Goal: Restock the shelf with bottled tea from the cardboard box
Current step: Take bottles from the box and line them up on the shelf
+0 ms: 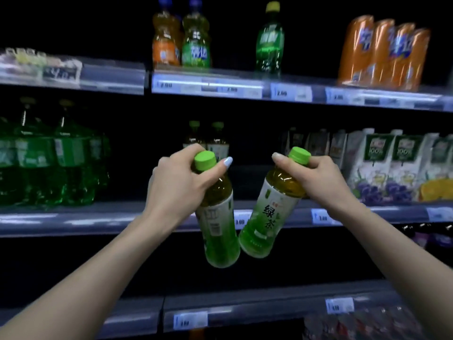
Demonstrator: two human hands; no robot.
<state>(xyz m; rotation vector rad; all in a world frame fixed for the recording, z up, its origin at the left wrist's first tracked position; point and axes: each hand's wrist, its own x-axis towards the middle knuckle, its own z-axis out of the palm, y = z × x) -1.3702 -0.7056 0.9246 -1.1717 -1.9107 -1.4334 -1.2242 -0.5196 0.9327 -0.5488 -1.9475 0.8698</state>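
Note:
My left hand [180,182] grips a green tea bottle [218,227] by its neck, just under the green cap, and the bottle hangs in front of the middle shelf [98,218]. My right hand [318,177] holds a second tea bottle [267,217] the same way, tilted so its base leans left. The two bottle bases touch or nearly touch. Two more tea bottles [208,138] stand upright at the back of the middle shelf, behind my left hand. The cardboard box is out of view.
Large green soda bottles [49,163] fill the middle shelf's left side; juice cartons [382,165] stand on its right. The upper shelf [208,84] carries orange, yellow-green and green soda bottles. Between the sodas and cartons the middle shelf looks dark and bare. A lower shelf [245,312] has price tags.

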